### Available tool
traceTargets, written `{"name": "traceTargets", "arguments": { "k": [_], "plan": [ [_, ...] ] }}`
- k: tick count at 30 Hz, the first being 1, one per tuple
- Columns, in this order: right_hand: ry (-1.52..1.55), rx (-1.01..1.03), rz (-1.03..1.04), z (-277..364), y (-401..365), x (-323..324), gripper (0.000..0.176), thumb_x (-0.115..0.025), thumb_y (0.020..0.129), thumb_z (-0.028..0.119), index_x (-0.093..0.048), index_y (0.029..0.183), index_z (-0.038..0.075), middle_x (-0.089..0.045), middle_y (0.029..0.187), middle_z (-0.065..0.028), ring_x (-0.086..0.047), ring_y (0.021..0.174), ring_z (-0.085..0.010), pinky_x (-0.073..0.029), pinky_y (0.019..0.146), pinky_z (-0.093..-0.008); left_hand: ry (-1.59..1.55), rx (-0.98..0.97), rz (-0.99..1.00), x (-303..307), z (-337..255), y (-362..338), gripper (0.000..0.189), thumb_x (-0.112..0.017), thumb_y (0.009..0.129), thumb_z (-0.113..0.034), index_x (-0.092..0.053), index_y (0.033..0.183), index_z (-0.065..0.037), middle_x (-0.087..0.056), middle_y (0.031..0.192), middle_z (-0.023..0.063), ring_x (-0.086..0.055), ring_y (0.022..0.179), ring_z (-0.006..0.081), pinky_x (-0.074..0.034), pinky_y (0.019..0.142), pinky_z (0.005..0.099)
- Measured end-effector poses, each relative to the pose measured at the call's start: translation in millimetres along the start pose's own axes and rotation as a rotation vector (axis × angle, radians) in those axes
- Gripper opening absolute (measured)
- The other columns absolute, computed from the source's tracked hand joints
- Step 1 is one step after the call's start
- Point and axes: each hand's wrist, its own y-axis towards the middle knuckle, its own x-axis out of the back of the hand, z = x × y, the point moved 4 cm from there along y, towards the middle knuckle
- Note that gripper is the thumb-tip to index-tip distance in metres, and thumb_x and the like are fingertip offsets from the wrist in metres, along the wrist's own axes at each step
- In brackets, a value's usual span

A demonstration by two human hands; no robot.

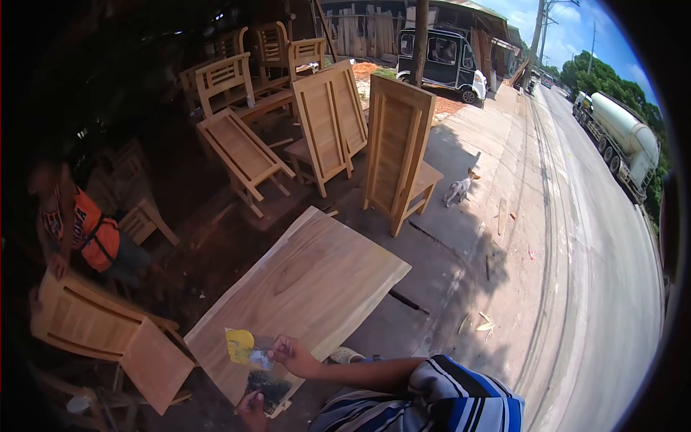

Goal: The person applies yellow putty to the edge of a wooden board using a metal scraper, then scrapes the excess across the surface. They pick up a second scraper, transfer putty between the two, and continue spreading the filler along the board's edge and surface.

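A wide wooden slab [309, 266] with a wavy edge lies in front of me. Over its near end, my right hand [291, 355] grips a clear bag or sheet with yellow and blue print [241, 345]. My left hand [253, 405] is lower, at the slab's near edge, closed beside a dark, smeared flat piece [270, 389]. Its fingers are partly hidden, and whether it grips that piece is hard to make out.
Wooden chairs [399, 144] and panels stand beyond the slab. At the left, a person in an orange vest [93, 230] touches another chair [93, 317]. A dog [461, 189] is on the pavement; a tanker truck [619, 129] and a three-wheeler [439, 57] are farther off.
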Motion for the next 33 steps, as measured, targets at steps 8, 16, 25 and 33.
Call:
{"name": "traceTargets", "arguments": {
  "k": [8, 16, 25, 33],
  "plan": [
    [0.144, 0.038, -0.146, 8, 5, 26, 0.010, -0.050, 0.094, 0.009, -0.044, 0.099, 0.003, -0.058, 0.094, -0.0068, -0.057, 0.085, -0.0104, -0.048, 0.078, -0.0267, -0.006, 0.277, -0.233, 35, -11, -37, 0.035, -0.062, 0.086, -0.008, -0.054, 0.118, 0.002, -0.062, 0.103, 0.0109, -0.059, 0.086, 0.0176, -0.050, 0.071, 0.0276],
    [0.340, -0.151, -0.152, 14, 11, 4, 0.022, -0.050, 0.094, 0.014, -0.045, 0.114, 0.007, -0.061, 0.100, -0.0061, -0.060, 0.092, -0.0151, -0.054, 0.078, -0.0330, -0.412, 0.056, -0.317, 41, -1, -29, 0.044, -0.057, 0.083, 0.002, -0.044, 0.126, 0.006, -0.059, 0.110, 0.0136, -0.058, 0.096, 0.0185, -0.047, 0.087, 0.0310],
    [0.463, -0.275, 0.000, 20, 14, -34, 0.028, -0.052, 0.087, -0.003, -0.047, 0.113, 0.005, -0.060, 0.106, -0.0082, -0.061, 0.099, -0.0211, -0.054, 0.085, -0.0382, -0.303, 0.097, -0.602, 79, 0, -45, 0.066, -0.060, 0.081, 0.006, -0.029, 0.138, 0.003, -0.057, 0.113, 0.0149, -0.058, 0.096, 0.0166, -0.048, 0.083, 0.0275],
    [0.517, -0.338, -0.011, 5, 23, -50, 0.022, -0.055, 0.088, 0.002, -0.052, 0.110, 0.007, -0.061, 0.105, -0.0069, -0.062, 0.094, -0.0168, -0.056, 0.080, -0.0336, -0.377, 0.146, -0.735, 99, 29, -64, 0.071, -0.062, 0.080, 0.004, -0.022, 0.139, 0.003, -0.055, 0.111, 0.0143, -0.058, 0.095, 0.0171, -0.049, 0.080, 0.0276]
  ]
}}
